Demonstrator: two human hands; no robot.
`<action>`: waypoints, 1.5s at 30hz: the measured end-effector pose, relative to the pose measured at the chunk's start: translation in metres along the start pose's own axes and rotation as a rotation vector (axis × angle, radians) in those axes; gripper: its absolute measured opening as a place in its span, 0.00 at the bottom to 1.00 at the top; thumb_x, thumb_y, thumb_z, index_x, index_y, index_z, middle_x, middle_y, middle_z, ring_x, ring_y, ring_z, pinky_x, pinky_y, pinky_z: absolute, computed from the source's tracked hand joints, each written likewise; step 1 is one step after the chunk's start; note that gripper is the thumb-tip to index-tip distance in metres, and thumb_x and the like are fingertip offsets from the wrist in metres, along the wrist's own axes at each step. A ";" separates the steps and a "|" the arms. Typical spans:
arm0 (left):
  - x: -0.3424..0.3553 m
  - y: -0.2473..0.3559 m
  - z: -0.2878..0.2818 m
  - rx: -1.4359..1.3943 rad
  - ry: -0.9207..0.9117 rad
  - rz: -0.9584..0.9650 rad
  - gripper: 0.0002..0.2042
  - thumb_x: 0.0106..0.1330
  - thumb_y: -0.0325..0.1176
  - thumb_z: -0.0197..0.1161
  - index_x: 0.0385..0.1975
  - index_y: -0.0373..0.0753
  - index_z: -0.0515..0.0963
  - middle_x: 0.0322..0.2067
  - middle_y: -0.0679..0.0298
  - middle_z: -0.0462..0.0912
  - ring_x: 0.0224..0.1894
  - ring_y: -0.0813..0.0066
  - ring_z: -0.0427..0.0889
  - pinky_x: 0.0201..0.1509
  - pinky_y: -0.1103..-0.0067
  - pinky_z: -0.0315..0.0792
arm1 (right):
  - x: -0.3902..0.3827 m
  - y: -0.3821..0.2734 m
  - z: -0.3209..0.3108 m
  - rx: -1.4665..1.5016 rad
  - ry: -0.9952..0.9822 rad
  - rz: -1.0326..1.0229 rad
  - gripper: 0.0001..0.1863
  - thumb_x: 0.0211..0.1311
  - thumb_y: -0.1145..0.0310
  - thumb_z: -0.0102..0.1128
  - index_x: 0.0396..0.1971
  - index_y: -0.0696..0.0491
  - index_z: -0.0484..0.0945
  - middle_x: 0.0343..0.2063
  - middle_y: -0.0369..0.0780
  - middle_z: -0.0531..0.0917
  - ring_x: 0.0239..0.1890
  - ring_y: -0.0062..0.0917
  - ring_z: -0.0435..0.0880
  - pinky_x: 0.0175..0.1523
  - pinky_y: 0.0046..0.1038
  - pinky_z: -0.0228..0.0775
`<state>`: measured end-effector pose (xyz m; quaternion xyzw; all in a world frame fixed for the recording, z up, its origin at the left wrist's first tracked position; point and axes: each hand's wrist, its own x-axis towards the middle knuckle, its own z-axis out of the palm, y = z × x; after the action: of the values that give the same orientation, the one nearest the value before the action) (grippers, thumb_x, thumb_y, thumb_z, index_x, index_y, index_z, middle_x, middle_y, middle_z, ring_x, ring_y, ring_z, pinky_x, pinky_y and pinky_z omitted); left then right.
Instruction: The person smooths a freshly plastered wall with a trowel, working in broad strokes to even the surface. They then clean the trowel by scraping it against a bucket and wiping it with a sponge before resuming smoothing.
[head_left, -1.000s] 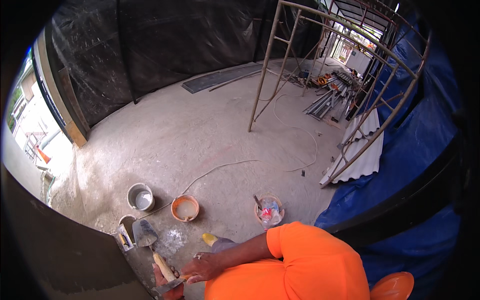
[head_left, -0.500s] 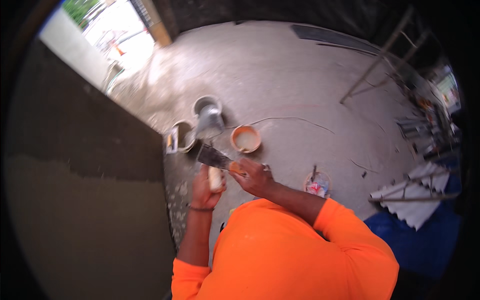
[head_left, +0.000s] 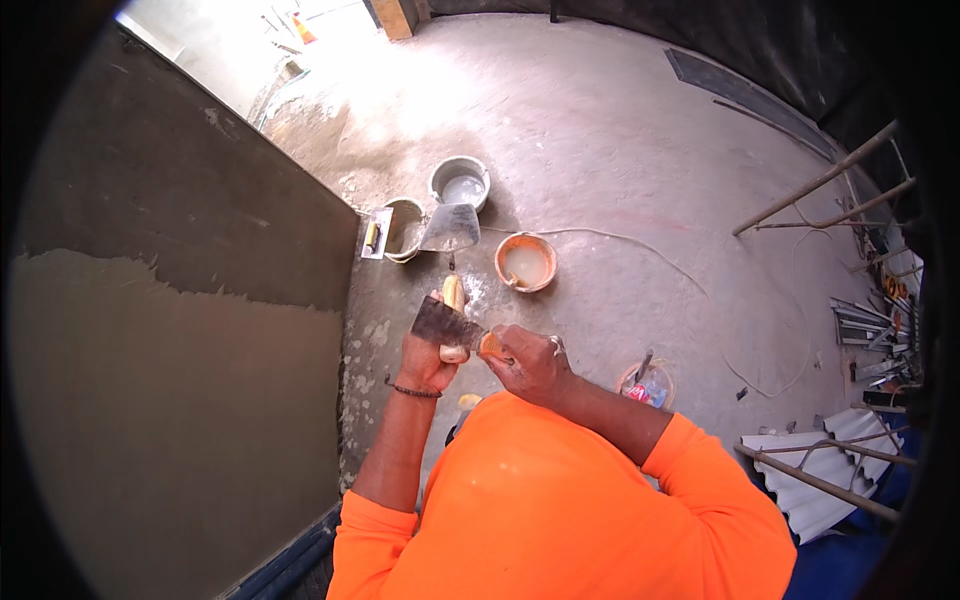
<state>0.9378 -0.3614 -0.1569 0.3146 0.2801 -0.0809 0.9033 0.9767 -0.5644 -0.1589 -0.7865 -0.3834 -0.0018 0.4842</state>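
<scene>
My left hand (head_left: pixel 428 365) is closed around the pale wooden handle of a trowel (head_left: pixel 450 230), whose grey blade points away from me. In my right hand (head_left: pixel 535 365) is a scraper (head_left: pixel 440 322) with an orange handle and a wide dark blade. That blade lies across the trowel's handle, just over my left fingers, and hides part of both. Whether blade and handle touch, I cannot tell. Beyond the trowel blade stand a grey bucket (head_left: pixel 460 162) with some greyish contents and a second bucket (head_left: pixel 392 256). A flat finishing trowel (head_left: pixel 376 236) rests by the second bucket's rim.
An orange tub (head_left: pixel 526 238) holds cloudy liquid. At left rises a wall (head_left: pixel 180 400), partly coated in lighter plaster. Right of me are a small container (head_left: pixel 660 372) with items inside, a metal frame (head_left: pixel 820 185) and corrugated sheets (head_left: pixel 815 500). A thin cable (head_left: pixel 650 245) crosses the floor.
My view has shifted, so the buckets and tub sit higher and further right. The scraper's blade has come down across the trowel's handle. Both hands keep their grips.
</scene>
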 end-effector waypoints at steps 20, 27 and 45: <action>0.022 -0.016 0.008 -0.026 0.001 0.045 0.21 0.80 0.53 0.52 0.53 0.40 0.75 0.39 0.60 0.84 0.33 0.69 0.85 0.33 0.73 0.83 | -0.003 0.025 -0.017 0.071 0.002 0.156 0.17 0.60 0.65 0.73 0.43 0.54 0.75 0.33 0.50 0.84 0.34 0.50 0.86 0.34 0.43 0.78; 0.020 -0.023 0.010 -0.033 0.098 0.020 0.19 0.79 0.52 0.55 0.50 0.43 0.78 0.33 0.61 0.84 0.32 0.69 0.85 0.30 0.73 0.80 | -0.001 0.032 -0.018 0.026 -0.015 0.175 0.15 0.60 0.65 0.73 0.41 0.53 0.77 0.31 0.47 0.83 0.34 0.49 0.86 0.33 0.43 0.78; 0.009 -0.028 0.007 0.030 0.090 0.124 0.19 0.74 0.60 0.57 0.43 0.51 0.76 0.29 0.70 0.83 0.23 0.76 0.81 0.22 0.78 0.72 | 0.007 0.024 -0.017 0.023 -0.024 -0.033 0.13 0.61 0.65 0.72 0.38 0.52 0.77 0.31 0.45 0.83 0.32 0.46 0.86 0.31 0.42 0.78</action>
<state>0.9398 -0.3874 -0.1720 0.3481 0.2993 -0.0145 0.8883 1.0027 -0.5789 -0.1656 -0.7743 -0.4023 0.0040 0.4884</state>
